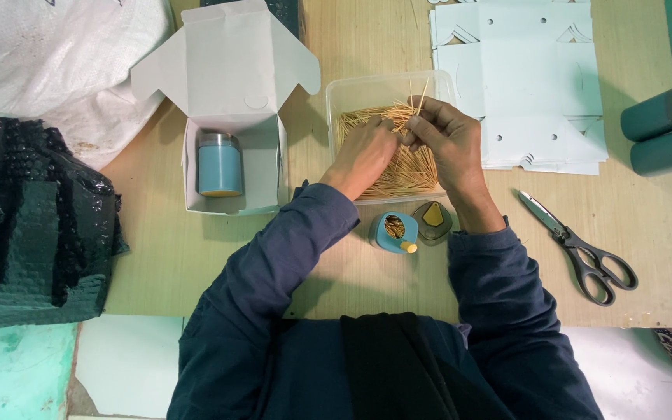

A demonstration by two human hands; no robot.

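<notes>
My left hand [365,152] reaches into a clear plastic tub [351,92] full of wooden toothpicks [414,173], fingers closed on a pinch of them. My right hand [445,134] is over the same tub and holds a small bundle of toothpicks, a few sticking up past its fingers. Just in front of the tub, between my forearms, stands a small blue round dispenser [393,232] with toothpicks inside. Its dark lid [432,221] lies beside it.
An open white carton [227,93] at the left holds a blue canister [219,165]. Flat white carton blanks [523,78] lie at the back right, scissors [585,250] at the right, teal containers [666,128] at the far right. Black bubble wrap [33,225] covers the left edge.
</notes>
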